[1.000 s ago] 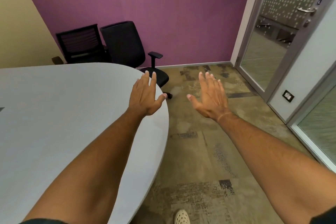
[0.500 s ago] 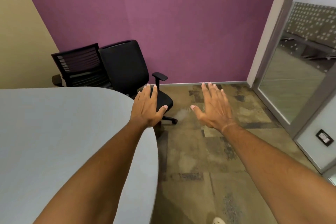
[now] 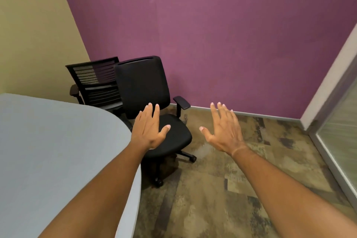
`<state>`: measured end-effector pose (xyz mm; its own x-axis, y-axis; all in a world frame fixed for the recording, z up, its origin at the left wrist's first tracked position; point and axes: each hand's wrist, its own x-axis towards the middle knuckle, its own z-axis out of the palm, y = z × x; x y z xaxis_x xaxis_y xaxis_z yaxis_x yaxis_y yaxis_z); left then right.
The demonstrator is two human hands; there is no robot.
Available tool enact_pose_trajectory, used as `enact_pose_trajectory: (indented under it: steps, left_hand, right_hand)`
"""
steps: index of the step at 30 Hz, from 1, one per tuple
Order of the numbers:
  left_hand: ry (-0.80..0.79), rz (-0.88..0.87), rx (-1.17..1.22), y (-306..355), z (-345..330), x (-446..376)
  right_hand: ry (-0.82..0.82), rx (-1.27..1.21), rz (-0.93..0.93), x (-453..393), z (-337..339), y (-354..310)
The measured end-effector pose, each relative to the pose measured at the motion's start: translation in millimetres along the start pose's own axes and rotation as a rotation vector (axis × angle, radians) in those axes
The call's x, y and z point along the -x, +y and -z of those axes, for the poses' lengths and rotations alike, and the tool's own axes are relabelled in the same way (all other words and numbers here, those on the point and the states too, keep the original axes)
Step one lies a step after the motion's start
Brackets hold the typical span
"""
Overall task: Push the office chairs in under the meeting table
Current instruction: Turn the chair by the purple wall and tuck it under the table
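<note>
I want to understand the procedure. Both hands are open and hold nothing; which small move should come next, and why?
Probably step closer and bring both hands to the top of the backrest of the solid-back office chair. The left hand and right hand hover open, touching nothing, and this chair stands out from the meeting table, in front of the mesh-back chair.

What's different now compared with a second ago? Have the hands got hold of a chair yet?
Not yet. The person has walked toward the corner, so the padded chair and mesh chair look larger and nearer. The left hand and right hand stay open, palms down, holding nothing. The glass door has slid out of view on the right. Both chairs stand where they were beside the table, not pushed in.
</note>
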<state>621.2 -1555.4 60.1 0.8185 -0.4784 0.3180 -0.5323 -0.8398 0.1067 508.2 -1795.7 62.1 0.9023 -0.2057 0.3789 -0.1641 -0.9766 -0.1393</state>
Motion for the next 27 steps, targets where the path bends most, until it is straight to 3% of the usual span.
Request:
enact_pose_trajectory:
  steps: [16, 27]
  left_hand:
    - [0.002, 0.150, -0.047, -61, -98, -280]
    - [-0.032, 0.311, -0.085, -100, -156, -400]
  right_hand:
    - [-0.070, -0.022, 0.090, -296, -136, 70]
    - [-0.128, -0.113, 0.238, -461, -225, 96]
